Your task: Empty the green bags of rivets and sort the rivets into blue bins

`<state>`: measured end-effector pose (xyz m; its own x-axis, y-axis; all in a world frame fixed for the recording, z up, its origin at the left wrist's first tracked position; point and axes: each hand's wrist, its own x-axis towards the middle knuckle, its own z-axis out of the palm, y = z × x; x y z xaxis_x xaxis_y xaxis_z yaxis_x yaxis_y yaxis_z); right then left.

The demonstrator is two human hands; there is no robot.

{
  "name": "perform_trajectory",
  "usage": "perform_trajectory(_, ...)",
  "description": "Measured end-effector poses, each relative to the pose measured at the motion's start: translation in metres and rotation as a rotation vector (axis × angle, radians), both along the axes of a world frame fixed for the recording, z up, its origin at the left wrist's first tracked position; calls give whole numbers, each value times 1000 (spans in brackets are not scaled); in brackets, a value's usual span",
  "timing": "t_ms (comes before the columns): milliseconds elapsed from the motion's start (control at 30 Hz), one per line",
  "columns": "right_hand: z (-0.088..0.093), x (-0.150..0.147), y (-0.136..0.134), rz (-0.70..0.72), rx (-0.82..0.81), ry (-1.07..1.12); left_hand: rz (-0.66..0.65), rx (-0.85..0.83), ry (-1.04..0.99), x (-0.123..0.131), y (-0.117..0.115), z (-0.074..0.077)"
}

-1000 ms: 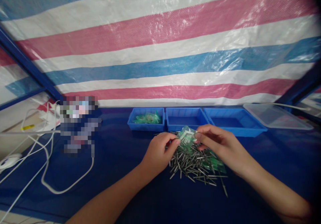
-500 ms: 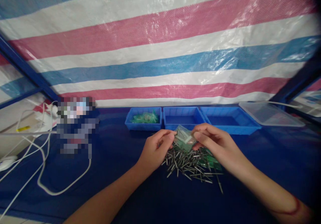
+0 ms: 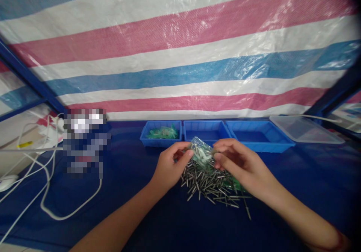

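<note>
Between my two hands a small clear, greenish plastic bag (image 3: pixel 201 152) is stretched above a heap of metal pins, which look like rivets (image 3: pixel 207 184). Some silvery pieces show inside the bag. My left hand (image 3: pixel 172 164) pinches its left edge between thumb and fingers. On the opposite edge, the thumb and fingers of my right hand (image 3: pixel 239 163) are closed. More green plastic bags (image 3: pixel 233 183) lie at the heap's right side, partly covered by my right hand.
Behind the heap stand three blue trays in a row; the left tray (image 3: pixel 160 143) holds green bags. A translucent lid (image 3: pixel 307 129) lies at the back right. White cables (image 3: pixel 60 218) loop across the left side. A striped tarp (image 3: pixel 180 71) hangs behind the table.
Both hands have shifted slightly left with the bag, which has turned and looks more crumpled and shiny. The heap and trays stay where they were.
</note>
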<state>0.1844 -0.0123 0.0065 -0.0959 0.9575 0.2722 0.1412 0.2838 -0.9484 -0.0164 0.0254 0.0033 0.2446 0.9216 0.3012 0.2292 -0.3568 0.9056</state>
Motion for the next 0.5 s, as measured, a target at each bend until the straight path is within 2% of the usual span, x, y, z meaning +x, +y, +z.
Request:
perform_trajectory(167, 12, 7, 4, -134, 3, 65, 314, 91, -183, -30, 30, 16)
perform_trajectory(267, 16, 12, 5, -183, 4, 62, 449, 153, -211, -56, 54, 17)
perform_trajectory(333, 17, 15, 5, -194, 7, 56, 523, 201, -64, -72, 68, 14)
perform_trajectory(400, 18, 17, 5, -198, 18, 28, 578, 263, 239, -83, 76, 11)
perform_trajectory(500, 20, 22, 3, -179, 42, -132, 569, 285, 441, -92, 80, 9)
